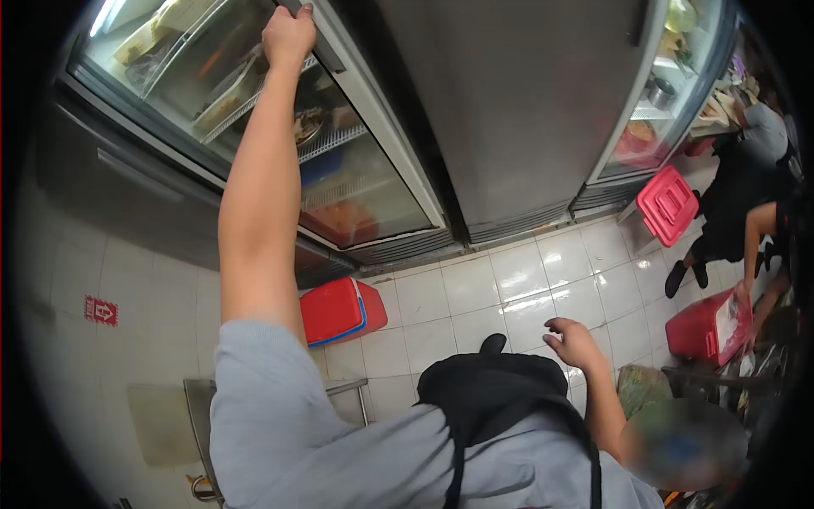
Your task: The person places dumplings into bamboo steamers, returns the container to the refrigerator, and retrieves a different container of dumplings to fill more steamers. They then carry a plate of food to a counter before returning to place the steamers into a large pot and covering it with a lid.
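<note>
My left arm reaches up and forward, and my left hand (pixel 288 36) is closed around the handle on the frame of a glass-door refrigerator (pixel 386 136). Behind the glass, wire shelves (pixel 339 140) carry trays and containers of food, among them a bowl (pixel 309 125) and an orange-red container (pixel 343 222) low down. My right hand (pixel 577 343) hangs at my side over the tiled floor, fingers slightly bent and apart, holding nothing. A black apron (pixel 492 382) covers my front.
A red cooler box (pixel 331 311) with a blue rim stands by the refrigerator's foot. At right are another glass-front fridge (pixel 644 119), a red-lidded bin (pixel 668 206) and a person (pixel 746 187). Another person's hand (pixel 743 293) is at a red tub (pixel 702 327) of white contents.
</note>
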Available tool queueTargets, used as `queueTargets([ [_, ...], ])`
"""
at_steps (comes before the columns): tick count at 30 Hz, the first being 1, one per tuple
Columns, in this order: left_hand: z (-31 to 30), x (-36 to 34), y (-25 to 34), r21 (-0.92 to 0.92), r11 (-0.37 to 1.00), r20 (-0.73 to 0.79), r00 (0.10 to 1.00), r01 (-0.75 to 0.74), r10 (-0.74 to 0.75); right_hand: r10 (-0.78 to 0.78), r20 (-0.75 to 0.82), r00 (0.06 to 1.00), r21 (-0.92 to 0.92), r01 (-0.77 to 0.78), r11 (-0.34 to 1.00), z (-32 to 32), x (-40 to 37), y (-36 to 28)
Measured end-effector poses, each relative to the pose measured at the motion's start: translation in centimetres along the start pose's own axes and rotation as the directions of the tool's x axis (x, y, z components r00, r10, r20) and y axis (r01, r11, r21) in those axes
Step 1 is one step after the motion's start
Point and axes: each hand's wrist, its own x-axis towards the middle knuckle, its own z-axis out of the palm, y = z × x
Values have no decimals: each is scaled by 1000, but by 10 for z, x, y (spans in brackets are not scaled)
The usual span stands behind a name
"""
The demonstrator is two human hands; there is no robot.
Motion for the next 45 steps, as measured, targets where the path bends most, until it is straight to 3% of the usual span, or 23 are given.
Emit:
queueTargets([
  [2,-27,-22,-9,31,996,-41,996,-81,82,-15,112,994,-5,16,1000,14,30,-1],
  [5,-123,-92,14,-320,948,44,999,13,2,-86,291,953,-67,110,992,41,89,7],
  [7,-184,-135,4,-317,940,72,992,123,-106,-124,394,911,-45,153,987,55,135,-5],
  [8,-209,-164,-23,-589,801,27,993,109,-116,-150,450,880,-44,190,981,65,161,-13],
  [10,-260,-221,-77,-955,296,-64,989,-21,-135,-195,559,806,-31,255,966,88,216,-35],
  [11,-295,-246,-104,-751,655,-275,943,-90,-186,-250,580,775,-20,320,947,100,243,-52],
  [13,-337,-265,-107,-150,988,-417,908,-32,-34,-416,611,674,25,508,861,133,307,-83],
  [14,-359,-275,-109,169,985,-481,875,45,43,-480,611,630,52,573,818,150,337,-105],
  [15,-392,-290,-134,278,881,-510,836,382,-202,-481,615,625,45,581,813,167,366,-131],
  [16,-425,-306,-160,394,653,-507,745,647,-433,-508,601,617,82,585,807,191,398,-150],
  [17,-435,-305,-168,624,484,-443,787,614,-428,-489,596,637,147,511,847,205,420,-178],
  [18,-443,-305,-178,728,406,-398,822,553,-407,-471,586,659,209,438,874,217,445,-205],
  [20,-459,-310,-196,804,367,-341,868,468,-360,-374,637,674,214,312,926,276,513,-207],
  [22,-469,-316,-210,843,334,-308,886,423,-346,-56,623,780,308,-178,935,320,563,-203],
  [24,-476,-321,-218,870,301,-293,901,391,-321,205,496,844,558,-490,670,351,616,-203],
  [26,-479,-328,-227,885,276,-286,907,374,-310,60,313,948,898,-316,306,383,679,-176],
  [27,-482,-330,-232,890,269,-283,909,367,-306,32,174,984,974,-177,142,379,695,-185],
  [28,-483,-331,-237,896,261,-280,913,359,-296,4,30,1000,999,-30,-32,375,710,-196],
  [30,-488,-334,-244,904,251,-273,920,345,-282,-32,-83,996,981,76,-180,362,742,-213],
  [37,-502,-329,-258,918,245,-260,940,312,-220,-10,-91,996,973,87,-213,357,761,-225],
  [41,-512,-330,-259,916,259,-259,945,305,-198,72,-98,993,984,107,-145,370,746,-228],
  [43,-513,-331,-264,919,265,-248,949,294,-195,18,-51,999,984,53,-170,378,724,-218],
  [45,-514,-332,-268,920,269,-238,952,284,-192,-195,98,976,951,-150,-271,381,699,-199],
])
